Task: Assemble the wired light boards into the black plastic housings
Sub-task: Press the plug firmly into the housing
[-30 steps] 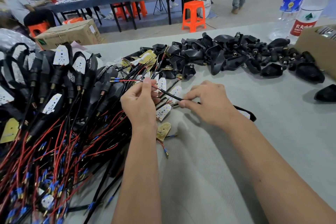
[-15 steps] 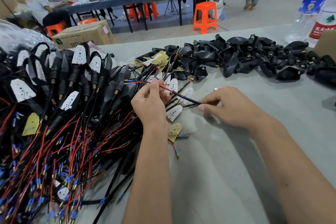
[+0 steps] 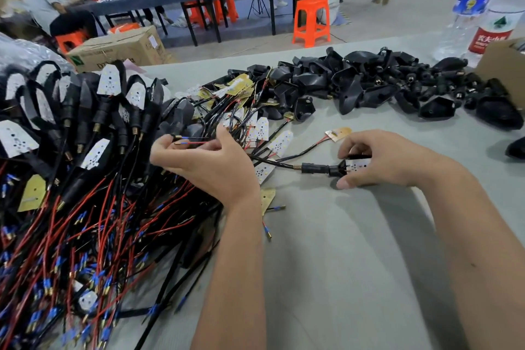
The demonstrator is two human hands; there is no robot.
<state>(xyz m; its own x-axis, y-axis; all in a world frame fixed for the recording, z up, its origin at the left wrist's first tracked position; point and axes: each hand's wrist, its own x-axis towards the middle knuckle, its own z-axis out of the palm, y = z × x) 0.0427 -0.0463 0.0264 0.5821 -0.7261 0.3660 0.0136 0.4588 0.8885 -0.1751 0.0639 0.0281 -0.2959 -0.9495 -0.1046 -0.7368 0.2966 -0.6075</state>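
Here the right hand (image 3: pixel 380 160) grips a black housing (image 3: pixel 339 170) near the middle of the grey table (image 3: pixel 355 250), thumb below and fingers curled over the top, with a white light board (image 3: pixel 358 165) sitting in the housing's open end under the fingers. A black cable (image 3: pixel 272 161) runs from the housing's stem leftward to the left hand (image 3: pixel 207 163). The left hand is curled, pinching the cable's two wire ends (image 3: pixel 184 140), one red and one blue-tipped, between thumb and fingers.

Left of the hands lies a big heap of finished units (image 3: pixel 85 128), housings with boards fitted and red and black leads spilling toward the near edge. Between the hands and the far edge sits a tangle of loose boards (image 3: pixel 255 125) with wires. A pile of empty housings (image 3: pixel 369 85) stretches along the far side. Two water bottles (image 3: pixel 483 8) stand at the far right, beside a cardboard box (image 3: pixel 502 65). Beyond the table, an orange stool (image 3: pixel 312 21) stands on the floor.
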